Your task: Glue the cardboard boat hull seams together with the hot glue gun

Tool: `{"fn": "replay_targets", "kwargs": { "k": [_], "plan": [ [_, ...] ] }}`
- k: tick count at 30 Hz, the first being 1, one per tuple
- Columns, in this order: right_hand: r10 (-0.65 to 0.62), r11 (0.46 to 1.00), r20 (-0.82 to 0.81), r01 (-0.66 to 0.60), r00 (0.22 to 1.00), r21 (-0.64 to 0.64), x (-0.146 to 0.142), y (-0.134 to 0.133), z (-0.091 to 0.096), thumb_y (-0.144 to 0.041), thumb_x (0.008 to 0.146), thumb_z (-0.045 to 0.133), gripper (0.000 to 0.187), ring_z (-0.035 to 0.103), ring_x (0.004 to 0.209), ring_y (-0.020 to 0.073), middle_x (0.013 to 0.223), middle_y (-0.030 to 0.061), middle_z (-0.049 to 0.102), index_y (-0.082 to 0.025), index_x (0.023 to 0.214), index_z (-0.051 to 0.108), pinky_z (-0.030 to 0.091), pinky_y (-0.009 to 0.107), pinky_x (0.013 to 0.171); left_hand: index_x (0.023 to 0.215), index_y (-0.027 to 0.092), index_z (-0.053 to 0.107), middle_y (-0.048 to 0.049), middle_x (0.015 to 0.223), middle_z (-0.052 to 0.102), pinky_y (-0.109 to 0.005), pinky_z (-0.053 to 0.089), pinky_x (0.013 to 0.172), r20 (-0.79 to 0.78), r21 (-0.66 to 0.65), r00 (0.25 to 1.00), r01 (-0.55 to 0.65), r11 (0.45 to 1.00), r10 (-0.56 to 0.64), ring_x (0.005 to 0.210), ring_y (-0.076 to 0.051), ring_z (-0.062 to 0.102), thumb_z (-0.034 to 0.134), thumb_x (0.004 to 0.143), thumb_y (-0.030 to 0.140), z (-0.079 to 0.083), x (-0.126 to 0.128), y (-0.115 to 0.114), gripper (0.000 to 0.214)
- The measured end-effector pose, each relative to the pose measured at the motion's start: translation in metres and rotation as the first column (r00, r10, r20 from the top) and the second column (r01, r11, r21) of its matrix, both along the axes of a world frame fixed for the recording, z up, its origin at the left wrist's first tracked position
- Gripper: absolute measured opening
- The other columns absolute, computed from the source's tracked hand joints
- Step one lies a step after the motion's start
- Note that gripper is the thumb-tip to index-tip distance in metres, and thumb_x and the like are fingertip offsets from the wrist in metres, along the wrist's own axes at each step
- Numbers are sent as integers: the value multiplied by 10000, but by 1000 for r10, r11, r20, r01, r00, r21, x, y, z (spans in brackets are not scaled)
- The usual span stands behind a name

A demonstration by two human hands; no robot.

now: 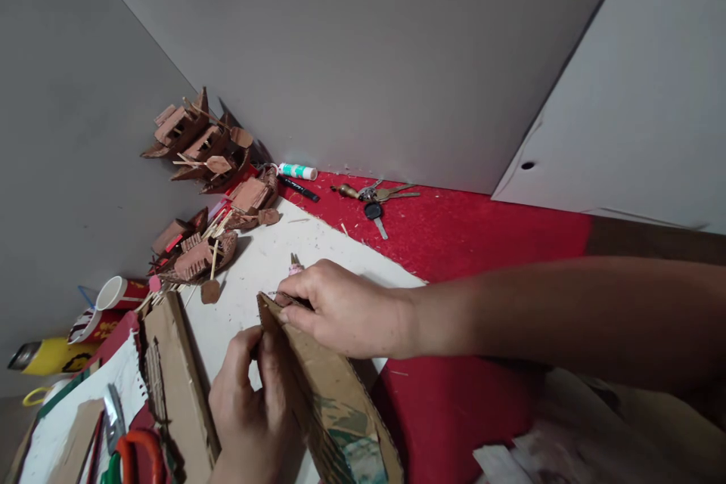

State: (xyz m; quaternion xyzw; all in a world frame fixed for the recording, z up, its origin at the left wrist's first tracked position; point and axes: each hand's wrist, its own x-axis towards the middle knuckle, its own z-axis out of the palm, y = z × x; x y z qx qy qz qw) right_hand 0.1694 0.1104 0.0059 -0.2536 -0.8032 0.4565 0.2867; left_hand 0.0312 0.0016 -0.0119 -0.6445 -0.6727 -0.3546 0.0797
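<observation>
A bent piece of brown cardboard [329, 378], with green and white print on its lower part, stands in front of me and comes to a point at the top. My left hand [249, 393] is closed, pinching its left edge near the tip. From the right, my right hand [334, 310] reaches across with its fingers closed on the upper part of the same piece. Just behind the right fingers is a small pinkish thing with pointed ends [293, 265], mostly hidden. Underneath lies a white sheet [261, 234].
Several brown cardboard model boats [198, 257] stand at the left wall. Keys [374, 212], a glue stick [298, 171] and a black marker [299, 189] lie by the back wall on the red surface [454, 234]. Scissors [133, 454], cardboard strips [178, 370] and paper cups [116, 293] are left.
</observation>
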Motion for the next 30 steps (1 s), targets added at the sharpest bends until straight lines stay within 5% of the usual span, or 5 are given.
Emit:
{"fn": "replay_targets", "kwargs": {
  "k": [9,16,23,30],
  "plan": [
    [-57,996,-9,56,998,-74,4,-6,1,-177,780,523,42,379,584,83,656,-27,521,-168,740,515,280,217,557,936,175,619,-20,708,654,-212,468,518,-66,90,997,-44,995,50,579,-119,609,532,888,301,-7,-5,-4,161],
    [-5,991,4,6,1000,-131,10,-8,6,-162,745,532,135,359,528,67,583,-42,462,-167,637,451,258,208,508,966,171,623,-14,715,653,-217,474,538,-75,103,994,-66,992,74,582,-117,604,567,868,256,-11,-11,-7,141],
    [-1,999,39,-1,999,52,12,-6,4,-109,783,504,94,392,568,82,636,-11,517,-151,700,506,289,217,560,1015,173,619,-18,832,670,-220,485,629,-28,115,999,-35,993,39,677,-114,621,584,848,172,-10,-13,-8,171],
    [74,995,27,-75,997,63,10,-4,4,-64,801,503,104,407,570,76,648,-13,537,-135,731,533,313,204,582,975,180,611,4,792,653,-171,463,609,-27,100,999,-16,995,19,667,-88,605,539,877,184,-1,-8,-4,122]
  ]
}}
